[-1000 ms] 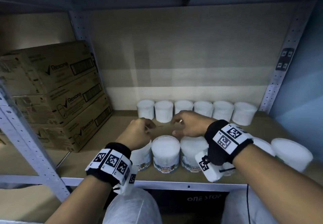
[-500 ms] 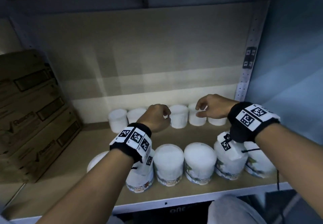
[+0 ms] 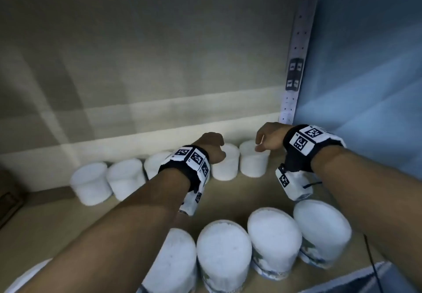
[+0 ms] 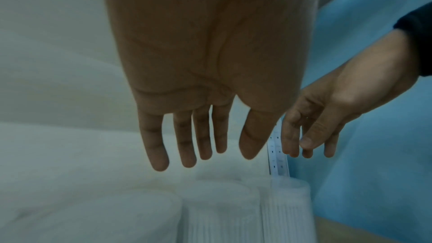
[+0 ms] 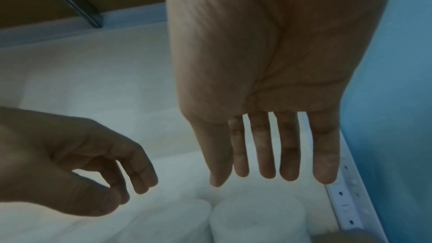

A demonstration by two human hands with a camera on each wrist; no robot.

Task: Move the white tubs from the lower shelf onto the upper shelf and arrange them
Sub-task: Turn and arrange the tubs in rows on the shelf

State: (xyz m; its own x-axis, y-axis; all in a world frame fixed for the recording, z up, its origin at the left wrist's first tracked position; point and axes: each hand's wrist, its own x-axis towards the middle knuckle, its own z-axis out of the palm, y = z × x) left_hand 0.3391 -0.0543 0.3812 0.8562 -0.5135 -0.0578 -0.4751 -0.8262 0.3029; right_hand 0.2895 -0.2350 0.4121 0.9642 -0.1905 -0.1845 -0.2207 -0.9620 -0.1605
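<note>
Fingers point(image 4: 184, 145) of the left hand point(image 3: 211, 147) and right hand point(image 3: 270, 138) hang loose, holding nothing, above the back row of upright tubs point(image 3: 253, 161) on the shelf point(image 3: 41, 231); both hands have shifted right since earlier; a second row point(image 3: 274, 240) stands at the front edge, bare shelf between.

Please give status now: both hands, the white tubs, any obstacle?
Left hand and right hand open, empty, above the back row of tubs. Front row of tubs stands near the shelf edge. Nothing in the way.
</note>
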